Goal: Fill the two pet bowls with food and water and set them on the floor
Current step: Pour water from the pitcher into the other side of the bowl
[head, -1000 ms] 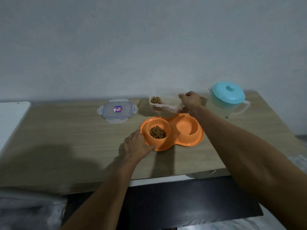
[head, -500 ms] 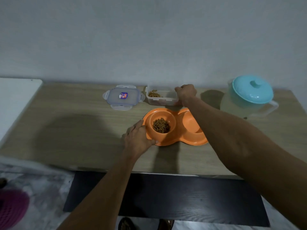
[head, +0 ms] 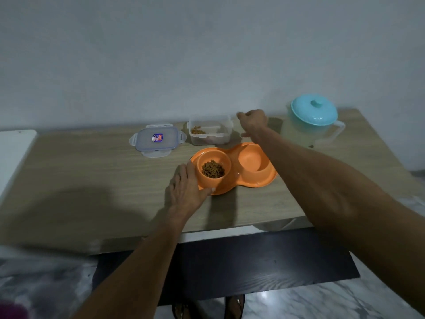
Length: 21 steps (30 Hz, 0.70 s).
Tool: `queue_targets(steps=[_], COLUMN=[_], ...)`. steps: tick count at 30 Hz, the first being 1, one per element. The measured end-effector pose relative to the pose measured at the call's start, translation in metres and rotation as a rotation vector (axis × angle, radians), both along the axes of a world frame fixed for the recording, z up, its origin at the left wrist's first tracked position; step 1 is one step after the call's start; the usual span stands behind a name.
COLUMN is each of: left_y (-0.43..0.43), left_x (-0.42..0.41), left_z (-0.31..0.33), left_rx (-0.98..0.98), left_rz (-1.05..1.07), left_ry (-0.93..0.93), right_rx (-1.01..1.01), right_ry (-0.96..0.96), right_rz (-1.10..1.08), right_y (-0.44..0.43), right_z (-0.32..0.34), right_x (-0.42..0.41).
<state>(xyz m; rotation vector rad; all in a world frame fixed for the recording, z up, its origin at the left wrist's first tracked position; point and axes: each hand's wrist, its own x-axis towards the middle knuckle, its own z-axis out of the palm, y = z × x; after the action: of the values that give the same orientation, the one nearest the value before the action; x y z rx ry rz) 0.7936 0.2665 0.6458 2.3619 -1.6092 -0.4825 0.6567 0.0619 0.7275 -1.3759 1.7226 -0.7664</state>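
Bowls (head: 233,171), orange, two joined in one dish: sitting on the surface (head: 92,180) near its front edge. Left bowl is holding a mound of dry food (head: 212,169); right bowl (head: 253,158) is looking empty, so water appears to be the step in hand.

Left hand (head: 186,188): lying flat and spread against the dish's left rim, thumb along the front edge, bracing rather than gripping.

Right hand (head: 253,120): hovering between the clear food box (head: 210,130) and the jug (head: 314,122), fingers loosely curled, holding nothing.

Jug, clear with a blue lid: standing at the back right, well apart from the dish.

Box lid (head: 157,139): lying flat, left of the food box.

Handling note: the right hand is likely needing the jug's handle on the far side, with a firm full grasp before lifting. Pouring slowly over the middle of the right bowl, while the left hand is steadying the dish, should be keeping water off the food. Filling below the brim would be easing the carry to the floor.
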Motion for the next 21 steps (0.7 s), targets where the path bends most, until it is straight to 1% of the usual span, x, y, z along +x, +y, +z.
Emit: queue_targets(steps=[4,9,12,14,17,19,21], left_y=[-0.011,-0.039,-0.052,-0.061,-0.073,-0.079,-0.081], left_x=[-0.014,-0.047,-0.067,-0.080,-0.098,-0.106,-0.112], left_z=[0.021,0.040,0.040,0.036,0.027,0.022,0.017], left_rx=[-0.114,-0.089,-0.102,-0.053,0.028,0.046,0.061], left_rz=[-0.068,-0.231,-0.320,-0.312,-0.236,-0.184,-0.148], left_ry=[-0.083,-0.135,-0.173,-0.166,-0.168,-0.163,-0.147], right_rx=[-0.107,-0.227,-0.243,-0.233,-0.194,-0.147,-0.099], right_ry=[0.001,0.065,0.115,0.154,0.182,0.144,0.062], right_rz=[-0.082,-0.211,-0.268,-0.292,-0.322,-0.356,-0.388], right_y=[0.004,-0.004,-0.005,-0.009,-0.023,-0.031,-0.038], right_z=[0.049,0.078,0.083,0.076,0.055,0.040,0.024], right_x=[-0.040,-0.103,-0.146,-0.172,-0.204,-0.217,-0.223])
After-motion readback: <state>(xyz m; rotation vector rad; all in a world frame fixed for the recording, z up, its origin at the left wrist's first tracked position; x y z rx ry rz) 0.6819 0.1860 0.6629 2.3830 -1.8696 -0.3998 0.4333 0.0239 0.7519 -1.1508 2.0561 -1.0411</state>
